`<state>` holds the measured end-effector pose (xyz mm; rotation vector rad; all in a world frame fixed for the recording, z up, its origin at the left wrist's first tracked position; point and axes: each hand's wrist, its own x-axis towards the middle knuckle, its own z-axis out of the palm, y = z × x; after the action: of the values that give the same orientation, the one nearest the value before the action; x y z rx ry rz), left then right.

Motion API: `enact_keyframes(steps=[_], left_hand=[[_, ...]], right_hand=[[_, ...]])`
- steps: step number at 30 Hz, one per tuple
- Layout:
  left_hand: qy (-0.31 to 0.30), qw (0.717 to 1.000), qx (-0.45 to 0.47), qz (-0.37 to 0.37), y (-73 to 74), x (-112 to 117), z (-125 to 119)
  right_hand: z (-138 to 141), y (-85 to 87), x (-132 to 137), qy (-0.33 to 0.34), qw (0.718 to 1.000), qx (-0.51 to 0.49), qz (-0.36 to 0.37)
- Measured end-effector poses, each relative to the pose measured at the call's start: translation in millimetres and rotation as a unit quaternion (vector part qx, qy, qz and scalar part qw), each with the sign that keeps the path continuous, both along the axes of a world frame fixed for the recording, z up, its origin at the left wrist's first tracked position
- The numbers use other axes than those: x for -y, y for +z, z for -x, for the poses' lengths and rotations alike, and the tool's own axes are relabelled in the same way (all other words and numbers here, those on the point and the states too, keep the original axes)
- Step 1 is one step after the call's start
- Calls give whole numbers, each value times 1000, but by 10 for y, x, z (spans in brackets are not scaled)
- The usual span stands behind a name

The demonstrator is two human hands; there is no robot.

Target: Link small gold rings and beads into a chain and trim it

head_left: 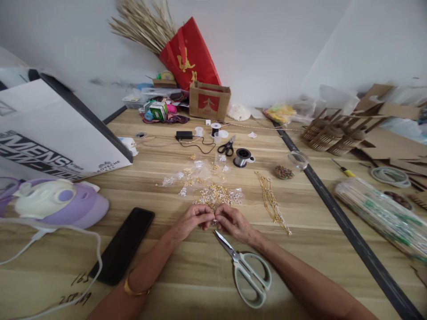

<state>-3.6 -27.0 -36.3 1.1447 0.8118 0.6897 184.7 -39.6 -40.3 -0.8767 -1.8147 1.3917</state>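
My left hand and my right hand meet at the fingertips in the middle of the table, both closed in a pinch. Between them shows a tiny silvery piece, too small to name. Just beyond my fingers lies a heap of gold and silver beads. Small clear bags of findings spread out behind and left of it. Light-handled scissors rest below my right hand, blades toward my fingers. To the right lie gold and silver chains.
A black phone lies left of my forearm, near a purple and white device with a white cable. Behind are a wire spool, black scissors and a small cardboard box. Bundled sticks lie at right.
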Motion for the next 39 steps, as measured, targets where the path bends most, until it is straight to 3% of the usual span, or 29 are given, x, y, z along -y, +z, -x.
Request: enact_keyframes(steps=[5,11,19,30,39], left_hand=[[-33,999,-17,7,24,3,40],[-38,998,-48,18,59,2,51],[4,998,-53,19,84,32,-12],[11,998,-61,24,107,54,-37],[15,998,-57,22,84,37,-43]], right_hand=[[-6,53,-15,32,998,-20,50],[4,32,-8,31,999,-6,36],[-5,-19,-15,-34,997,23,-58],[13,-26,-19,-55,973,45,-220],[10,-22,11,-60,969,78,-225]])
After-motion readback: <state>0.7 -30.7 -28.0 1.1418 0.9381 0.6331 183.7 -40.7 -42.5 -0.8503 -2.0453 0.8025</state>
